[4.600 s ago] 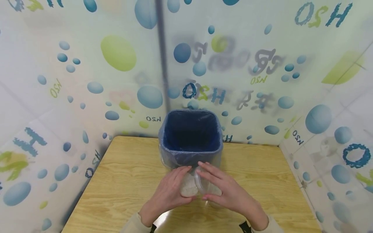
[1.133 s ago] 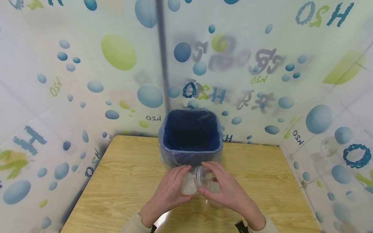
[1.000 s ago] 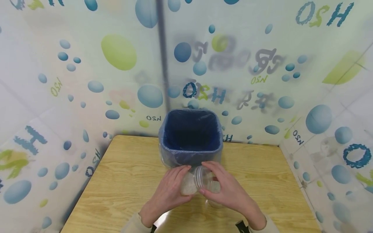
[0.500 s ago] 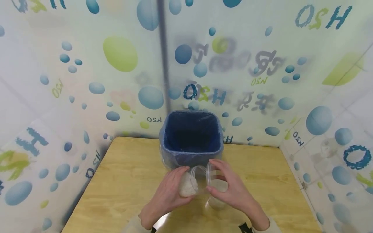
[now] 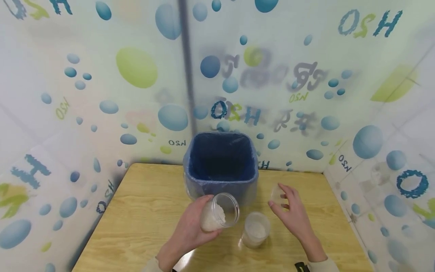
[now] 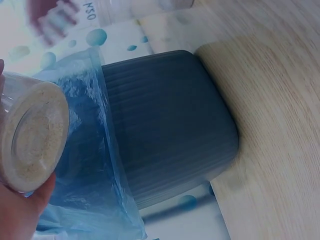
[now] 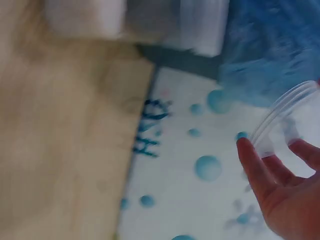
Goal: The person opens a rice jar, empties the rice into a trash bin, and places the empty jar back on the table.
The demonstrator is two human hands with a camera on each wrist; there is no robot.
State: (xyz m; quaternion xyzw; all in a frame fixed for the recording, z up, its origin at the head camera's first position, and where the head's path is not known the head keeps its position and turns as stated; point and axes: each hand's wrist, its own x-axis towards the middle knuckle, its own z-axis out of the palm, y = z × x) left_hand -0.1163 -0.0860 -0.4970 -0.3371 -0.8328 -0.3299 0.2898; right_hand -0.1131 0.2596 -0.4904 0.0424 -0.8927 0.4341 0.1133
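Note:
My left hand [image 5: 188, 230] grips a clear plastic jar [image 5: 211, 218] partly filled with a white, powdery or grainy content. The jar is tilted and its uncovered mouth faces right. In the left wrist view the jar's base [image 6: 37, 137] faces the camera, with the thumb curled against it. My right hand [image 5: 295, 217], away to the right, pinches a clear round lid [image 7: 285, 112] by its edge; in the head view the lid [image 5: 276, 193] is faint. Between the hands a second clear jar [image 5: 255, 231] with whitish content stands upright on the table.
A blue-grey bin [image 6: 170, 125] lined with a translucent blue bag [image 5: 221, 189] stands behind the jars, its opening facing up. The wooden table [image 5: 146, 211] meets patterned walls [image 5: 142, 94] at the back and sides.
My right hand has turned and drawn the lid off the left jar, then moved right with it. The left jar has tilted a little, and the second jar has come into fuller view.

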